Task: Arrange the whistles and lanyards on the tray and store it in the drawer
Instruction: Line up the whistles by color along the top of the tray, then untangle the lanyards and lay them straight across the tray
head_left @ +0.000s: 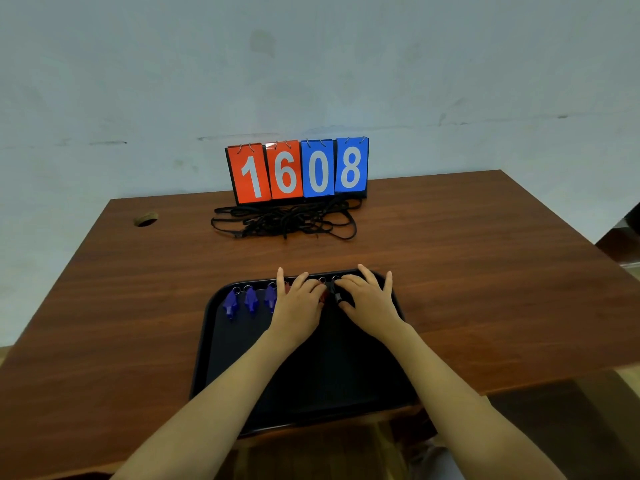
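Right grip [341, 295] lies palm down over the far edge of the black tray [322, 372], thumb and forefinger closed from either side on a black whistle [336, 296], while the other fingers stretch forward past the tray's far rim. Left grip [299, 303] lies just beside it, also palm down, with 2 fingers splayed forward and the thumb side pressed against a red whistle [323, 298]. I cannot tell whether it pinches that whistle or only rests on it. Both bare forearms come in from the lower edge and converge over the tray, wrists nearly level.

At the tray's far left, 3 blue whistles [250, 300] lie in a row, side by side, each with its metal ring toward the far rim. The tray sits on the brown wooden table [138, 306], its near end reaching the table's front edge. Black lanyards [284, 221] lie in a loose tangle on the table well beyond the tray, just in front of a flip scoreboard [298, 171] reading 1608, 2 red cards and 2 blue. A round cable hole [145, 219] sits at the table's far left, near the pale wall [311, 64].
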{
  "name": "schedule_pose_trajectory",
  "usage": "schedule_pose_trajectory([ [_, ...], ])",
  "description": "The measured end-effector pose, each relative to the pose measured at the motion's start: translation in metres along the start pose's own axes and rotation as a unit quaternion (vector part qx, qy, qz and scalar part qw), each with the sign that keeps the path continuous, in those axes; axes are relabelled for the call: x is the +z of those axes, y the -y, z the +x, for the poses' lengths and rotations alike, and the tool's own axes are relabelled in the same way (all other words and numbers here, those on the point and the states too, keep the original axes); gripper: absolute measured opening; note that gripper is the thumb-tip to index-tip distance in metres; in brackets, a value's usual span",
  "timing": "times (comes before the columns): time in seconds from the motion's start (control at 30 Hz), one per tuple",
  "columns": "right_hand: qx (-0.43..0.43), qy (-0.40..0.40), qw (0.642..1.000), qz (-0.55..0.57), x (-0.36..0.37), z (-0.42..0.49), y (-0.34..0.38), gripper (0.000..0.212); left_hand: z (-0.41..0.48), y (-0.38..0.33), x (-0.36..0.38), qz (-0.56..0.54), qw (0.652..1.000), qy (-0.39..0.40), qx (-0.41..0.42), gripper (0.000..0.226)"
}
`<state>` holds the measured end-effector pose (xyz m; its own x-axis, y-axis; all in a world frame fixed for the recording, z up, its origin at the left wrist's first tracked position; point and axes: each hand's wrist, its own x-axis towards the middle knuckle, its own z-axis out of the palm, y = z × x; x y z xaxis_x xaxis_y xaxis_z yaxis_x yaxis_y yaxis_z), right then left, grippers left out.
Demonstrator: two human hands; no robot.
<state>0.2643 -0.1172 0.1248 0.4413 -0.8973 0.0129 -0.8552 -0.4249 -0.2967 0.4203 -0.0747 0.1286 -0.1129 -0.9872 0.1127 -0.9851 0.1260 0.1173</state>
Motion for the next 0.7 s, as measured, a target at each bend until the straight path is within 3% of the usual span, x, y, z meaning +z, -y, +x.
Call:
schedule_pose_trajectory([
  [0.17, -0.003, -0.002, 1.000, 0.019, -0.003, -0.002, 0.001, 0.049, -0.001, 0.001, -0.001, -0.011, 1.000, -0.004, 0.002, 0.048],
  [0.37, -0.010, -0.031, 0.997, 0.075, -0.027, 0.022, 0.003, 0.044, 0.017, 0.019, -0.011, -0.074, 0.993, -0.086, 0.007, 0.039],
  [0.7, 0.000, 0.018, 0.999, 0.029, -0.033, 0.150, 0.009, 0.041, 0.120, 0.084, -0.027, 0.010, 0.998, 0.026, -0.054, 0.042],
])
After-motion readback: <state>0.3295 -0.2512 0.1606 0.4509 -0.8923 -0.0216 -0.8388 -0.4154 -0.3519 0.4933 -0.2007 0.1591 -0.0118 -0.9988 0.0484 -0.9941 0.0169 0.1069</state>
